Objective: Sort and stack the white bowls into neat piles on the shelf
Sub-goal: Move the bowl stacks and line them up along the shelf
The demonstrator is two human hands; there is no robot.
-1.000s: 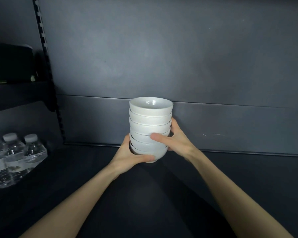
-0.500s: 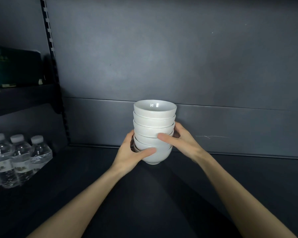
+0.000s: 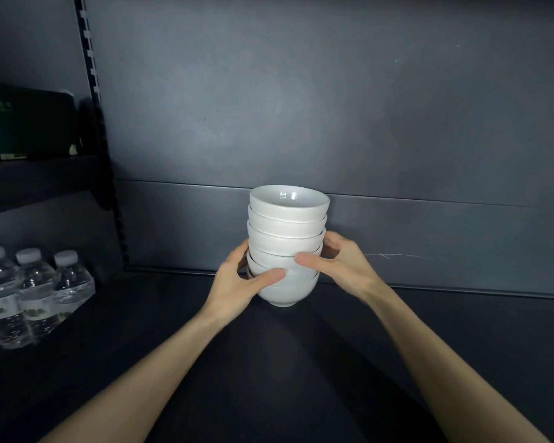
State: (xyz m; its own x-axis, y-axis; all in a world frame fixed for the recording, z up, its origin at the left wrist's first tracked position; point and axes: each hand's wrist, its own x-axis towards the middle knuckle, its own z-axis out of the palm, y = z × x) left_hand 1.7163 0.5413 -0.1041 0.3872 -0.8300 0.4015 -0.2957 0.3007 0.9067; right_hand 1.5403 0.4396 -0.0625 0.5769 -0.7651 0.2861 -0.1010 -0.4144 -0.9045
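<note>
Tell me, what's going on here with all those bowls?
A person is holding a stack of white bowls, about six nested together, between both hands. The left hand grips the lower bowls from one side and the right hand grips them from the other. The stack stands upright at the back of a dark shelf, though I can't tell whether it is fully set down. Some water bottles stand off to the left.

Seemingly a shop or stockroom: a dark metal shelf (image 3: 461,330) at five o'clock, its slotted upright (image 3: 92,78) at eleven, a green box (image 3: 29,123) at ten, water bottles (image 3: 29,292) in a row at nine.
</note>
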